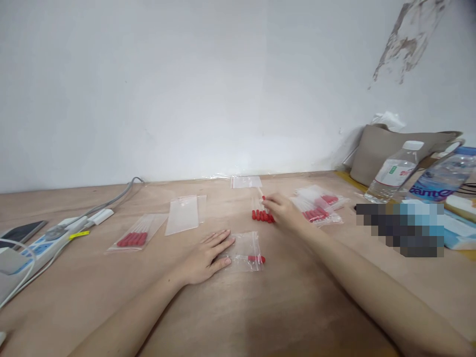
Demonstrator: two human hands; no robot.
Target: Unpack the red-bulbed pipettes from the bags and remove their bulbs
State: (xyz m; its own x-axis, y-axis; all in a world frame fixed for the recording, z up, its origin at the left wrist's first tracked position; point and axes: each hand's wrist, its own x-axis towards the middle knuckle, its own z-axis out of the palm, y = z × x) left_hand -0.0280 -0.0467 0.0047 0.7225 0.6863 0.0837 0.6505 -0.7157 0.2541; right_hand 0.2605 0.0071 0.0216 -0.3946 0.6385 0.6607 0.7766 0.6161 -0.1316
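Observation:
My left hand point(208, 255) lies flat, fingers apart, on the left part of a clear zip bag point(243, 243). A single thin stick point(256, 259) with a red end lies in that bag, its red end at the right opening. Farther forward, my right hand point(280, 210) pinches a white stick point(263, 197) with a red part at the fingertips. Just left of and below these fingers is a row of red-ended sticks point(260, 215), side by side on the table.
Filled bags lie at left point(136, 235) and right point(316, 210). Flat pouches rest at mid-left point(182, 215) and by the wall point(246, 182). A power strip point(40, 248) and phone point(22, 232) are at far left; bottles point(396, 171), a grey bag point(375, 153) and a blue-white packet point(455, 228) stand right.

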